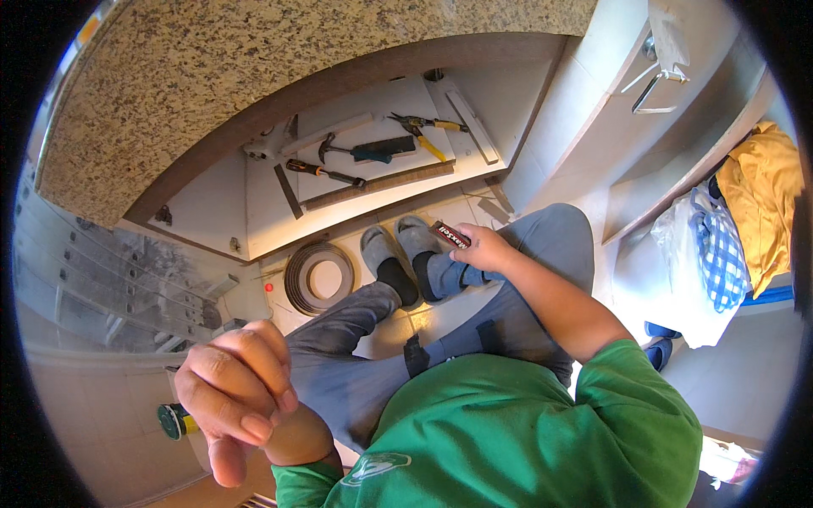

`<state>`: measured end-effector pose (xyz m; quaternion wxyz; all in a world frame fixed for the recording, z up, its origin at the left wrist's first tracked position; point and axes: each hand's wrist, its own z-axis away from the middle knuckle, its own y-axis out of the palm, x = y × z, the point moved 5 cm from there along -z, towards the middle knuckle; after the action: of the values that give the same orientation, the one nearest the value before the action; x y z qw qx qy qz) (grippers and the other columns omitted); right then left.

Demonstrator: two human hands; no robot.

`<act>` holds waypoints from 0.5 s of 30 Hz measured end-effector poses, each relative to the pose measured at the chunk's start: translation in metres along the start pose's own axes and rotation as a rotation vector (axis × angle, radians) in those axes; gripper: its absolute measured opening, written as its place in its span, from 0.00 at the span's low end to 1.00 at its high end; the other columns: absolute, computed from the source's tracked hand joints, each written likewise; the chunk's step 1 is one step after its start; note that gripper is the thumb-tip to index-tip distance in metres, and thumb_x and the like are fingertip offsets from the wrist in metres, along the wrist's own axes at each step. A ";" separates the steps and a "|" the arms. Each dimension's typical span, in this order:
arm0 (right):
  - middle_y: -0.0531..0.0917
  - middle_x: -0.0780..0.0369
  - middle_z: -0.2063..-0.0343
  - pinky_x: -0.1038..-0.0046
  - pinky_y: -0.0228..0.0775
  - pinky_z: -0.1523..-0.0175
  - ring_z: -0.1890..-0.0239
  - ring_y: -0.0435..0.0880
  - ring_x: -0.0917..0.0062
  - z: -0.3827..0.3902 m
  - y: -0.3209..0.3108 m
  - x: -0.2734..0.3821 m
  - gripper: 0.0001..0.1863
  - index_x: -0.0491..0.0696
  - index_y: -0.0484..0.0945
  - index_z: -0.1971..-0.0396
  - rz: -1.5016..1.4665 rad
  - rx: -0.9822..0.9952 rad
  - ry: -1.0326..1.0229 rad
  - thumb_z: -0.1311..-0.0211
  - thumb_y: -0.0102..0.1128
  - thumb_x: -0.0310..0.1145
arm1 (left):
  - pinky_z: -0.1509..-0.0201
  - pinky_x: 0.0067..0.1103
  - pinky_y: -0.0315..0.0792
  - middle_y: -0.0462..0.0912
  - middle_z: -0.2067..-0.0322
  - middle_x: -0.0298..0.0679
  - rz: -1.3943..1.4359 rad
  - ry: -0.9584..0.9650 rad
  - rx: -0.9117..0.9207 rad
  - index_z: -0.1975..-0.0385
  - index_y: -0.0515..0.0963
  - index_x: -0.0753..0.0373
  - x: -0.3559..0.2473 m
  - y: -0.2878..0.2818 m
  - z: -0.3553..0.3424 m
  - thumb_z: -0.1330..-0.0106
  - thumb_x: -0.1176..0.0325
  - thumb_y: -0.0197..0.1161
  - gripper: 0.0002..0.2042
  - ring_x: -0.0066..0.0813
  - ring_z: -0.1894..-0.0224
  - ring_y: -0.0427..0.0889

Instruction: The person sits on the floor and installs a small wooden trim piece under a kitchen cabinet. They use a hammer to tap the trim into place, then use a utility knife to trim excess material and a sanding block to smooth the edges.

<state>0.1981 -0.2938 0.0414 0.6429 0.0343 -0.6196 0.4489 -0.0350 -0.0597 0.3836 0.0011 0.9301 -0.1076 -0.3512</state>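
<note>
Thumb and fingers of the right grip (484, 251) pinch a small dark-red packet (449, 234), which in the head view appears just in front of the grey slippers (378, 250) on the person's feet. Raised close to the camera, the left grip (241, 385) has its fingers curled in and its thumb pointing down; I cannot tell whether it holds anything. Inside an open cabinet (267, 224), under a speckled stone top (296, 51), lie a teal-handled hammer (364, 153), yellow-handled pliers (423, 133) and an orange-and-black tool (326, 173). A brown coiled strip (296, 279) lies on the floor beside the slippers.
</note>
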 end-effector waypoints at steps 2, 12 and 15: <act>0.86 0.49 0.60 0.64 0.76 0.50 0.56 0.86 0.59 0.000 0.001 -0.002 0.30 0.44 0.78 0.47 0.002 -0.003 0.024 0.50 0.73 0.41 | 0.70 0.23 0.64 0.79 0.77 0.32 0.017 -0.015 -0.030 0.66 0.84 0.61 0.006 0.000 0.001 0.38 0.44 0.71 0.22 0.27 0.75 0.79; 0.85 0.51 0.57 0.67 0.75 0.49 0.56 0.84 0.64 0.000 0.000 -0.004 0.31 0.43 0.76 0.45 0.030 0.003 0.033 0.48 0.74 0.39 | 0.71 0.24 0.63 0.78 0.78 0.32 0.036 -0.057 -0.113 0.68 0.84 0.62 0.023 -0.001 0.003 0.39 0.44 0.71 0.23 0.27 0.77 0.78; 0.86 0.57 0.62 0.72 0.74 0.52 0.62 0.82 0.75 0.000 0.001 -0.002 0.25 0.44 0.76 0.47 0.035 -0.005 0.016 0.44 0.72 0.34 | 0.71 0.23 0.63 0.78 0.78 0.32 0.035 -0.056 -0.129 0.68 0.83 0.62 0.026 -0.003 0.004 0.38 0.44 0.71 0.23 0.27 0.77 0.77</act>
<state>0.1977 -0.2946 0.0391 0.6400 0.0185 -0.6160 0.4589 -0.0177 -0.0614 0.3630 0.0641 0.9159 -0.1010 -0.3833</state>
